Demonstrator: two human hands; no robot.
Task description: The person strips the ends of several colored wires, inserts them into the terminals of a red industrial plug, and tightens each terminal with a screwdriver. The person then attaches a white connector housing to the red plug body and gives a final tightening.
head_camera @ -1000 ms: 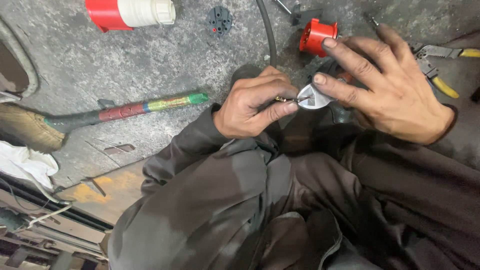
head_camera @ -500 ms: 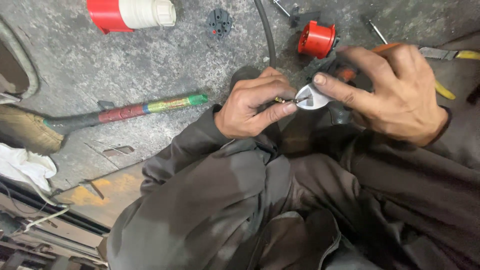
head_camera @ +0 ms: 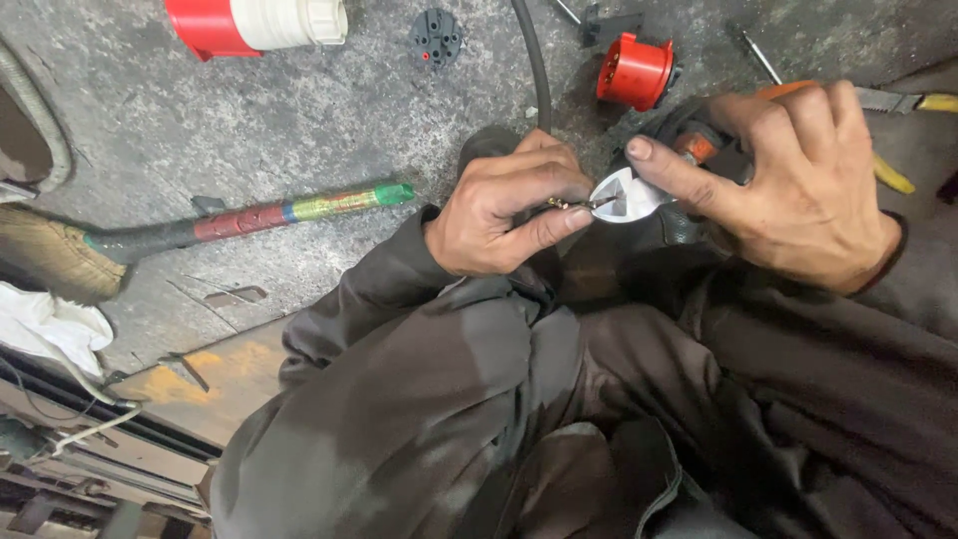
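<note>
Down over our lap, our left hand [head_camera: 499, 215] pinches a stripped wire end [head_camera: 561, 204] steady, so our right hand [head_camera: 798, 190] — clenched on what look like side cutters [head_camera: 621, 194] — can bite it squarely; the red plug housing [head_camera: 635, 70] waits on the concrete floor [head_camera: 249, 130].

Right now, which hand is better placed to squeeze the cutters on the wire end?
Right hand: it already grips the cutters, whose tip meets the wire end. Left hand pinches that wire.
</note>
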